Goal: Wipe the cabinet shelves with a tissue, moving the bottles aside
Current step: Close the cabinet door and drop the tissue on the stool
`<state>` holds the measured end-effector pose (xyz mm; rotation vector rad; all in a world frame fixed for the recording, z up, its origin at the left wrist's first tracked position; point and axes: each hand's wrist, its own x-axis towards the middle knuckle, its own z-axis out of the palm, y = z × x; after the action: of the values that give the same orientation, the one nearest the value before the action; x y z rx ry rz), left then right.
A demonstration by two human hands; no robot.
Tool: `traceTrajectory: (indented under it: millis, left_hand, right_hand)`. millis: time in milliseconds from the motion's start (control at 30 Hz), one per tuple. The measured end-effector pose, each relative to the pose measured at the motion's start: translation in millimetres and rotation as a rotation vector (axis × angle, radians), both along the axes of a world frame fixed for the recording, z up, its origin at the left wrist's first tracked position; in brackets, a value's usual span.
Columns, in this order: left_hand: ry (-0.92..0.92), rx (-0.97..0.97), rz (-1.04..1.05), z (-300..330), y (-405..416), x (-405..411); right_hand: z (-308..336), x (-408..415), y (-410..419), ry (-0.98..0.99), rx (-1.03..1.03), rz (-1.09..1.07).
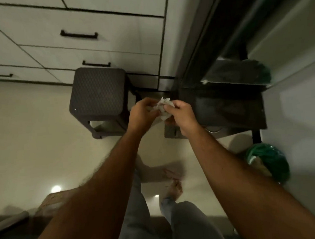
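Open room: bare pale floor (pixel 35 135) spreads to the left of both arms; a dark stool (pixel 99 95) stands just left of the hands, against white drawers (pixel 94 47) with black handles.
Right edge: a dark cabinet (pixel 229 108) with a shelf sits close beside the right hand; a green bag (pixel 268 161) lies on the floor below it.
Surface: glossy tile, dim light, two lamp glints.
Tissue: a crumpled white tissue (pixel 163 108) hangs in the air between the hands, in front of the cabinet, off any shelf.
Grip: left hand (pixel 141 113) and right hand (pixel 182 116) both pinch the tissue with curled fingers.
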<state>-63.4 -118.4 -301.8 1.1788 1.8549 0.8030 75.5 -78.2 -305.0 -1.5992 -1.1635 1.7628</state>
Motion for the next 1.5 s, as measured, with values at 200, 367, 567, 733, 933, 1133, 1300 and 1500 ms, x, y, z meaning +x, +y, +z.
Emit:
traceTrajectory:
  millis: [200, 367, 567, 733, 933, 1133, 1300, 1500]
  left_hand:
    - [0.076, -0.051, -0.008, 7, -8, 89]
    - [-0.035, -0.142, -0.228, -2, -11, 142]
    - [-0.103, -0.197, -0.544, -1, -31, 193]
    - [-0.211, -0.284, -0.596, -8, -33, 244]
    - [-0.213, -0.375, -0.668, -37, -34, 315]
    - [-0.185, -0.536, -0.577, -109, -45, 394]
    - [-0.247, -0.587, -0.419, -168, -50, 468]
    - [-0.291, -0.586, -0.311, -249, -35, 551]
  right_hand:
    - [14, 91, -30, 0.075, -0.037, -0.262]
    - [3, 150, -57, 0.056, -0.031, -0.483]
    - [8, 207, -95, 0.066, -0.045, -0.703]
    - [8, 260, -120, 0.029, -0.114, -0.806]
    - [-25, 333, -141, 0.007, -0.151, -0.808]
    - [-91, 414, -155, 0.01, -0.3, -0.806]
    - [-150, 482, -149, -0.019, -0.365, -0.796]
    - [-238, 559, -124, -0.179, -0.394, -0.701]
